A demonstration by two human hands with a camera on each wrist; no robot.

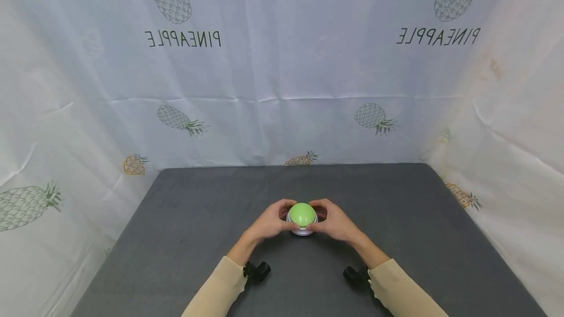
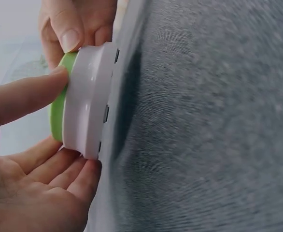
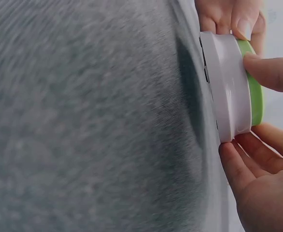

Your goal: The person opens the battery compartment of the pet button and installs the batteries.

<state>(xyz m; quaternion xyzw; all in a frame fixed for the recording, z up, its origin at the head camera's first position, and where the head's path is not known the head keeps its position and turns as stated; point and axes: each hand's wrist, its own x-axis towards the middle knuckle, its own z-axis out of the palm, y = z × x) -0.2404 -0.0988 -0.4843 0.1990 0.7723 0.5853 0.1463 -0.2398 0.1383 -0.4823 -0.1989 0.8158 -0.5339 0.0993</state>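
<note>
Between both hands is a round white device with a green domed top [image 1: 302, 214], much like a push button. My left hand [image 1: 270, 221] grips its left side, thumb near the front and fingers round the back. Mirroring it, my right hand [image 1: 336, 221] grips the right side. In the left wrist view the thumb presses the green rim, and the fingers are at the white base [image 2: 86, 101]. Small dark slots show along the base's lower edge [image 3: 205, 72] in the right wrist view. That edge is close over the grey cloth, which bears its shadow.
A dark grey cloth-covered table [image 1: 198, 238] spreads around the hands. Behind it hangs a pale curtain [image 1: 273, 72] printed with pineapples, with more curtain along both sides. Black wrist cameras [image 1: 257, 272] sit at the cuffs of the beige sleeves [image 1: 218, 290].
</note>
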